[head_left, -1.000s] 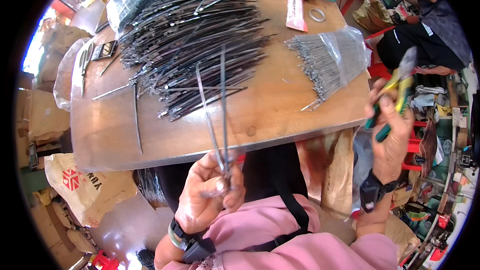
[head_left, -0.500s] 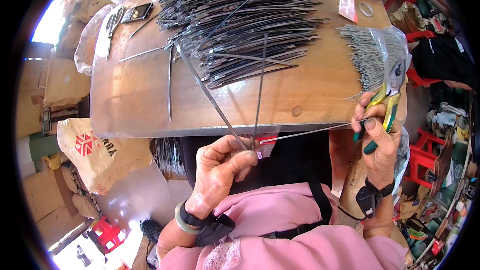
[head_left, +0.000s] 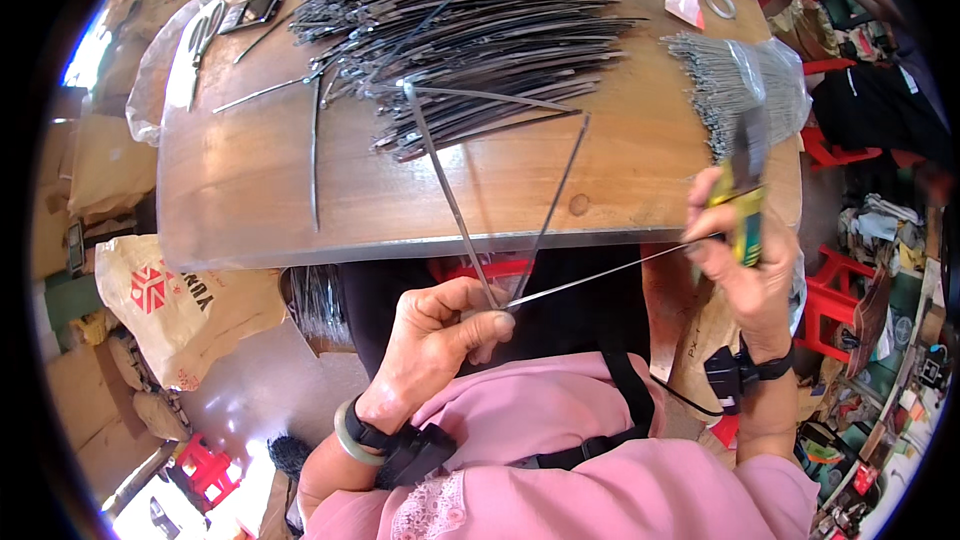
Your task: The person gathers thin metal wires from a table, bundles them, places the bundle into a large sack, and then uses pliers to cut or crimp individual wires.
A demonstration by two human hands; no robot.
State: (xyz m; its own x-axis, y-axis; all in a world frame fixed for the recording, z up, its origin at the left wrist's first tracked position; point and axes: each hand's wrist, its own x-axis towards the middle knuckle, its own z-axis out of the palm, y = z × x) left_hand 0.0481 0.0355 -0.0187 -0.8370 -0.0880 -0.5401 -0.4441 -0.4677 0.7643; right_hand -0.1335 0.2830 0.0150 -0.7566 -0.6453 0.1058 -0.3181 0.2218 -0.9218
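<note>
My left hand (head_left: 442,338) is closed in a pinch on the lower corner of a thin metal triangle frame (head_left: 441,178), which stands up from the fingers in front of the table edge. A straight thin wire (head_left: 600,276) runs from that corner to my right hand (head_left: 752,278). Its far end is between my right thumb and forefinger. That same hand holds pliers (head_left: 747,215) with yellow and green handles, their jaws pointing up and blurred by motion. Whether the pliers are parted cannot be made out.
A large heap of dark metal strips (head_left: 470,15) covers the back of the wooden table (head_left: 400,210). At right lies a plastic-wrapped bundle of thin wires (head_left: 710,90), with a tape roll (head_left: 719,4) beyond it. Scissors (head_left: 205,35) and a phone (head_left: 252,10) lie at left.
The triangle frame has turned, its upper corners shifting right. My right hand has moved slightly left with the pliers and wire end. My left hand keeps its pinch.
</note>
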